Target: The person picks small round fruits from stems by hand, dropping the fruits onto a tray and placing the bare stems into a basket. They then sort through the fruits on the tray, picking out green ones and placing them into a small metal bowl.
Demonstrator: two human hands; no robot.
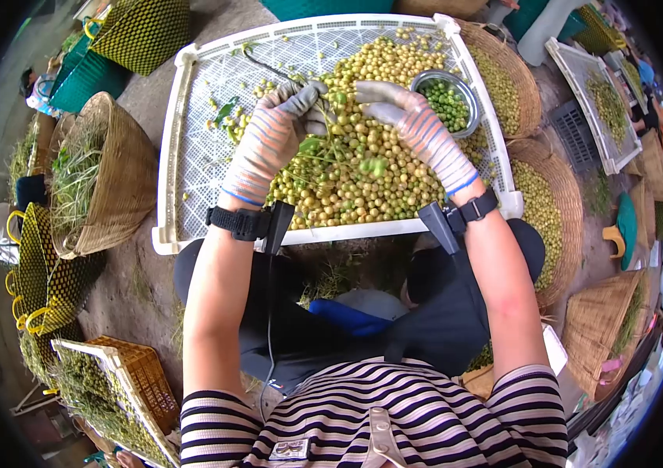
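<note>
A white plastic mesh tray (173, 144) lies across my lap, holding a heap of small round yellow-green fruits (347, 191). My left hand (273, 136), in a striped glove with grey fingers, is closed in a pinch on a thin stem (330, 125) above the heap. A dark twig (265, 64) sticks out beyond its fingers. Opposite it, my right hand (417, 129), gloved alike, has its fingers stretched leftward over the fruits. Below this hand, some green fruits (374, 166) look smeared by motion. A metal bowl (476, 117) of greener fruits sits at the tray's right.
Wicker baskets of fruit (554, 171) stand along the tray's right side. To the left is a tall basket (117, 187) with grassy stalks. A yellow crate (140, 374) lies lower left, and another white tray (561, 66) leans at upper right. People sit at the far left.
</note>
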